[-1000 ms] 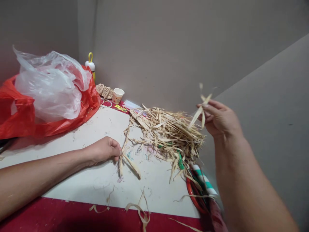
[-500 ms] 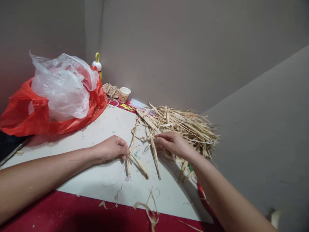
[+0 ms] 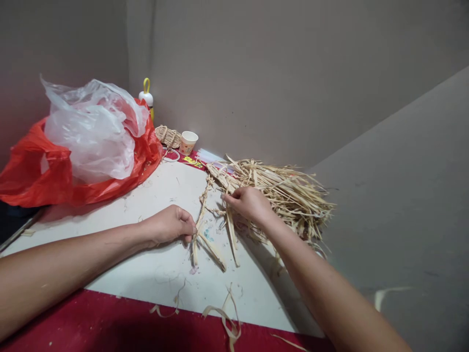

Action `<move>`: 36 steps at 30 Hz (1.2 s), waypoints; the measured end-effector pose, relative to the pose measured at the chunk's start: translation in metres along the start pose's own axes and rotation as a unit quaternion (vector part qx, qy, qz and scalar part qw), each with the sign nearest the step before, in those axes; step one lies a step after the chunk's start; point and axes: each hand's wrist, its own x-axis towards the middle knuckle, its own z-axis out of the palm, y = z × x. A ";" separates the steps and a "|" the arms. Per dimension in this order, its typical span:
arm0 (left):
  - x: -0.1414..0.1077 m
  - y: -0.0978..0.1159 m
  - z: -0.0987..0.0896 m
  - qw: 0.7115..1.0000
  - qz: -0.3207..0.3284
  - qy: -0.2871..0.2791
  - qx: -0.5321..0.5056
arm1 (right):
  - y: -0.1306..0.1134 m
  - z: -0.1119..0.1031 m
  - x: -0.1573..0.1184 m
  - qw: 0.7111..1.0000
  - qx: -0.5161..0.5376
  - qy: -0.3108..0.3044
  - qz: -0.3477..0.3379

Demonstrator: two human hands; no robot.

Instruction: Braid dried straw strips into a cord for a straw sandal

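Note:
My left hand [image 3: 171, 225] rests on the white board with its fingers pinched on a braided straw cord [image 3: 202, 209]. Below that pinch, two loose tails of the cord spread apart over the board. To the right, my right hand [image 3: 249, 202] is closed, thumb and forefinger pressed together at the top of a straw strip [image 3: 232, 237]. The strip's lower end points towards me. Just behind my right hand lies a heap of dry straw [image 3: 293, 193], partly covered by the hand and forearm.
A red plastic bag [image 3: 32, 171] with a clear bag [image 3: 91, 132] on top fills the left. Farther back stand a yellow-handled bottle [image 3: 146, 98], a woven straw sole [image 3: 168, 137] and a paper cup [image 3: 188, 143]. Straw scraps [image 3: 230, 327] lie on the red front edge.
My right hand has moved left and slightly away from me, and the strip beneath it has shifted a little left. My left hand stays in place on the cord.

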 end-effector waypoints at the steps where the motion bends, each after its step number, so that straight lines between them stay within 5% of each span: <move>1: 0.000 0.000 0.000 1.000 0.002 -0.001 0.000 | -0.001 0.003 0.003 1.000 -0.011 -0.009 0.001; 7: -0.001 0.000 0.000 1.000 -0.003 0.000 0.002 | 0.005 -0.007 0.005 0.987 0.151 0.024 -0.041; 10: -0.003 0.002 0.001 1.000 -0.019 0.009 -0.005 | -0.002 -0.027 -0.010 0.948 0.312 0.045 -0.036; 15: -0.002 0.000 0.001 1.000 0.006 0.005 -0.011 | -0.026 -0.037 -0.044 0.861 0.503 -0.072 0.013; 17: -0.002 0.000 0.001 1.000 0.009 0.007 -0.010 | -0.031 -0.032 -0.052 0.865 0.493 -0.095 0.006; 21: -0.002 0.001 0.001 1.000 0.004 0.010 -0.011 | -0.030 -0.025 -0.060 0.900 0.433 -0.038 -0.005; 28: -0.002 -0.002 0.003 0.999 0.033 0.016 -0.006 | -0.049 -0.004 -0.108 0.846 0.497 -0.188 0.031; 36: -0.004 -0.002 0.008 0.998 0.038 0.028 -0.040 | -0.065 0.022 -0.128 0.830 0.536 -0.140 0.059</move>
